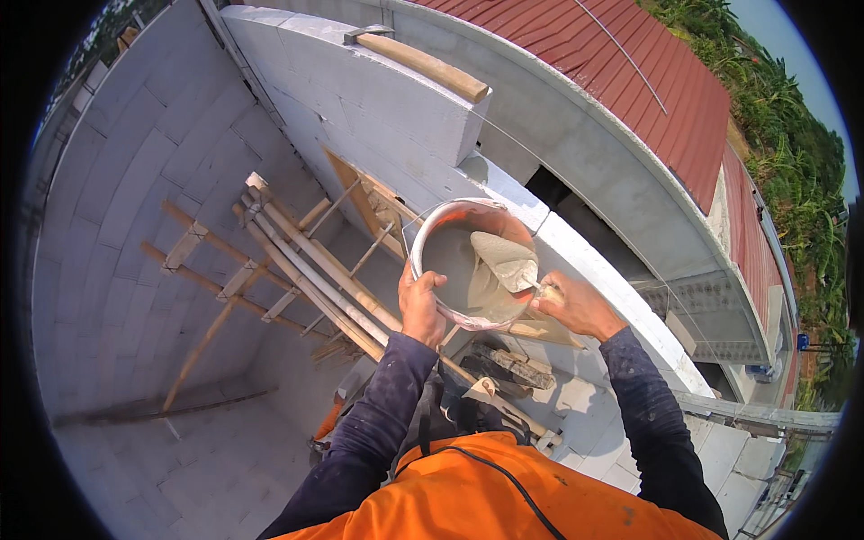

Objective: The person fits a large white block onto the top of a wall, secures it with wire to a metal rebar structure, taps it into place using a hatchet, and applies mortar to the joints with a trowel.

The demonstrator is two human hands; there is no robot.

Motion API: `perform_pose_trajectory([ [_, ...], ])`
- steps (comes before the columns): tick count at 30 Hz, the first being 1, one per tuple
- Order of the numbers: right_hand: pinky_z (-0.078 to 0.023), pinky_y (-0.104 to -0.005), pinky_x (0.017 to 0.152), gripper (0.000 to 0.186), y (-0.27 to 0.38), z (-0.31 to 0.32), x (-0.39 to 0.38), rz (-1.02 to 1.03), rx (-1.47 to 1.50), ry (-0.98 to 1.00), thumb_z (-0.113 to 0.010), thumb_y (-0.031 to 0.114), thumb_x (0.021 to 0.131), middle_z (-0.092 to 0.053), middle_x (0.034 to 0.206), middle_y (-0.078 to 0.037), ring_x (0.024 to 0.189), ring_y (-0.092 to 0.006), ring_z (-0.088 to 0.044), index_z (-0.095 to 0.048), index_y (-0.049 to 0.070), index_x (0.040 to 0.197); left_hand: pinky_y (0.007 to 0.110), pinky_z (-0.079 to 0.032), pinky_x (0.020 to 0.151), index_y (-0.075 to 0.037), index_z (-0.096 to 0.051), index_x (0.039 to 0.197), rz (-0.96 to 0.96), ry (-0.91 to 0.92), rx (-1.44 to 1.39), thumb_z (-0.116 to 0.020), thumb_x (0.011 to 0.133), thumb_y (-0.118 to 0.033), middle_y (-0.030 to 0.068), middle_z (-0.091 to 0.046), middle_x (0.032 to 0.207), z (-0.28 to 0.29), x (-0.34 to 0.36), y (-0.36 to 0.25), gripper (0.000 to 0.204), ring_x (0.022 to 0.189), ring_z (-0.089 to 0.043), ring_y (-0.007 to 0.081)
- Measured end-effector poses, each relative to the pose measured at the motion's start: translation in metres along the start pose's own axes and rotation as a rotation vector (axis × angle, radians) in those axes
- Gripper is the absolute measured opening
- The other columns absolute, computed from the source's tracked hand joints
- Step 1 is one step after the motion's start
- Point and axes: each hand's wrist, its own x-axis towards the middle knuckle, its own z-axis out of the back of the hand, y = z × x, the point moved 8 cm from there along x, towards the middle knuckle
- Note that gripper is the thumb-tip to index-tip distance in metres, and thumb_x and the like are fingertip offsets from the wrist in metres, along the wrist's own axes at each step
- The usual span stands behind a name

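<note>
Block walls (135, 207): pale grey, sweeping from 8 o'clock up to 12 o'clock.
Red roof (621, 103): beyond the walls, between 1 and 2 o'clock, with green trees (792, 153) at 2 o'clock.
Wooden-handled tool (423, 66): laid on a wall top at 12 o'clock.
Poles (324, 277): lying together lower down, toward 9 o'clock.
Bucket (423, 241): near the centre of the view, grey mortar (484, 292) inside.
Left hand (421, 306): at the bucket's 8 o'clock, fingers holding the rim.
Right hand (576, 306): at the bucket's 4 o'clock, fingers wrapped around the handle of the trowel (504, 259).
Trowel: mortar-coated, blade over the bucket's mouth, pointing toward 10 o'clock.
</note>
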Motion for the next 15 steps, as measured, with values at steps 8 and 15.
perform_pose_trajectory([
  [8, -0.046, -0.0341, 0.053, 0.045, 0.0, 0.047, 0.039, -0.112, 0.409, -0.121, -0.068, 0.049, 0.102, -0.057, 0.07, -0.004, 0.051, -0.0138, -0.055, -0.067, 0.008, 0.121, 0.033, -0.051, 0.096, -0.002, -0.064, 0.137, -0.035, -0.033, 0.062, -0.056, 0.077, 0.005, 0.0044, -0.067, 0.113, 0.014, 0.032, -0.008, 0.061, 0.1, -0.062, 0.0182],
  [15, -0.055, -0.0574, 0.089, 0.04, 0.012, 0.073, 0.109, 0.004, -0.194, -0.311, -0.064, 0.043, 0.102, -0.078, 0.105, -0.024, 0.104, -0.0471, -0.073, -0.063, 0.008, 0.121, 0.04, -0.055, 0.101, -0.005, -0.06, 0.145, -0.039, -0.046, 0.139, -0.053, 0.078, 0.005, 0.0078, -0.066, 0.122, 0.04, 0.032, -0.011, 0.068, 0.111, -0.064, 0.0232],
])
